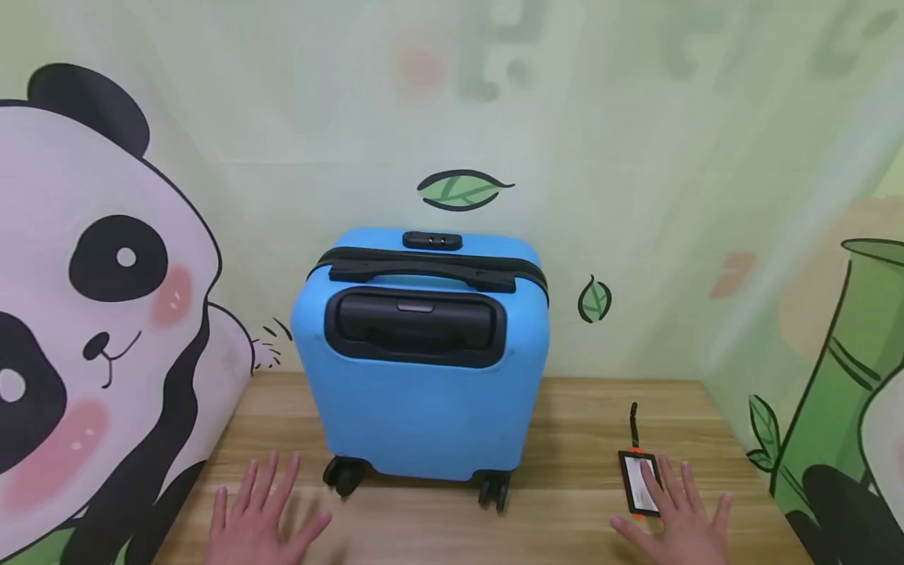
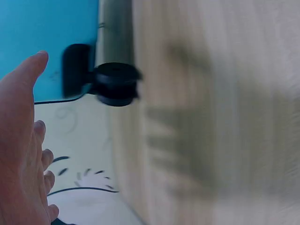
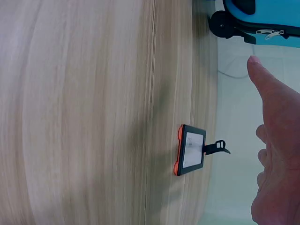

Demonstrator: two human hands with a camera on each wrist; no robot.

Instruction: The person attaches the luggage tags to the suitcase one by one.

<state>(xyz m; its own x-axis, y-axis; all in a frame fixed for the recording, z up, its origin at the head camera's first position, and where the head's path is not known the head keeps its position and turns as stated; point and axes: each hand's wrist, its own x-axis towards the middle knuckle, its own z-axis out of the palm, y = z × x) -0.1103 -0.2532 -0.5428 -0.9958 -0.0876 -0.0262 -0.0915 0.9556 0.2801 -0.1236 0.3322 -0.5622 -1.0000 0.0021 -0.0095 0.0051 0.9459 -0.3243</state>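
Observation:
A blue suitcase (image 1: 424,416) stands upright on its black wheels in the middle of the wooden table, its handles and lock at the top. My left hand (image 1: 257,518), fingers spread and holding nothing, hovers in front of the suitcase's left side; in the left wrist view its thumb overlaps the blue shell near a wheel (image 2: 117,84). To the right lies a luggage tag (image 1: 639,486) with a black frame, white card, orange trim and black strap. My right hand (image 1: 678,518), also spread and holding nothing, is over the table and partly covers the tag in the head view.
The wooden table (image 1: 579,534) carries the suitcase and tag. Behind it hangs a pale green printed backdrop (image 1: 636,196). A large panda drawing (image 1: 134,353) is on the left, and printed bamboo (image 1: 833,377) on the right.

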